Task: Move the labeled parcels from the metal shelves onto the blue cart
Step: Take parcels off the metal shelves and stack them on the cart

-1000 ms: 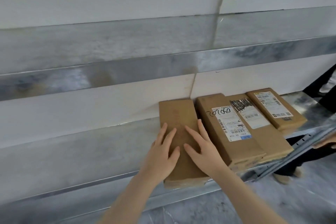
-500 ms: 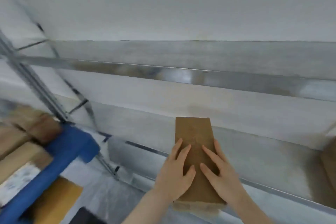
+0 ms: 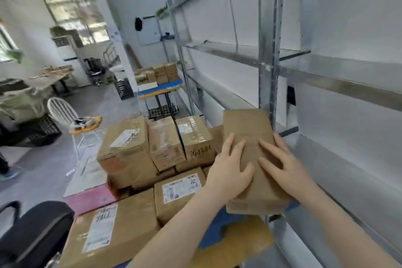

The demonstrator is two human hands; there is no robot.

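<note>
Nearest, the left hand (image 3: 230, 173) and right hand (image 3: 283, 168) lie side by side on the top face of a flat brown parcel (image 3: 247, 125), fingers spread and almost straight, thumbs also on top; nothing shows whether any part of either hand reaches beneath it. The parcel is plain matte cardboard, long and rectangular, its near end thick enough that it may be two layers. It sits over the right-hand corner of the blue cart (image 3: 217, 224), between the piled cartons and the grey metal upright (image 3: 267, 54) of the shelves (image 3: 339, 76); whether it rests on anything is hidden. To its left the cart is crowded: a broad labelled carton (image 3: 113, 228) in front, a smaller one with a white label (image 3: 179, 189) behind, and three taped boxes (image 3: 165, 143) stacked higher, one with handwriting. A pink sheet (image 3: 89, 198) and a dark rounded chair back (image 3: 32, 235) lie at lower left. Farther off stand a white wire chair (image 3: 63, 113) and a blue-edged table (image 3: 161, 88) loaded with small boxes.
</note>
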